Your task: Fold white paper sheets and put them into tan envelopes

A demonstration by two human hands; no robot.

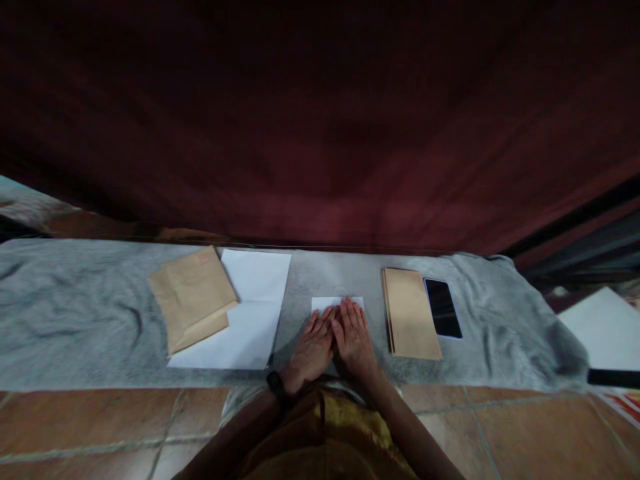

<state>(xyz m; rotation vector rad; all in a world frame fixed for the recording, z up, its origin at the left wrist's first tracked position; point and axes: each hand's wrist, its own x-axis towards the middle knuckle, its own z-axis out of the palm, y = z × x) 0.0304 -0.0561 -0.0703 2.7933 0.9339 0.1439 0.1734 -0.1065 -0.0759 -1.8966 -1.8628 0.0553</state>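
Note:
Both hands lie side by side on a small white piece of paper (323, 303) at the middle of the grey cloth. My left hand (313, 350), with a dark band on its wrist, rests flat with the fingers stretched forward. Beside it, my right hand (356, 340) also presses flat, its thumb side touching the left hand. Most of the paper is hidden under the hands; only its far strip shows. Brown envelopes (195, 293) lie at the left, partly over large white sheets (260, 287). To the right sits a stack of brown envelopes (413, 313).
A dark-screened phone (443, 308) lies beside the right stack. The grey cloth (90, 313) covers the long work surface and is wrinkled at both ends. A dark red curtain (320, 167) hangs behind. Floor tiles (100, 420) show in front, and a white panel (605, 327) stands far right.

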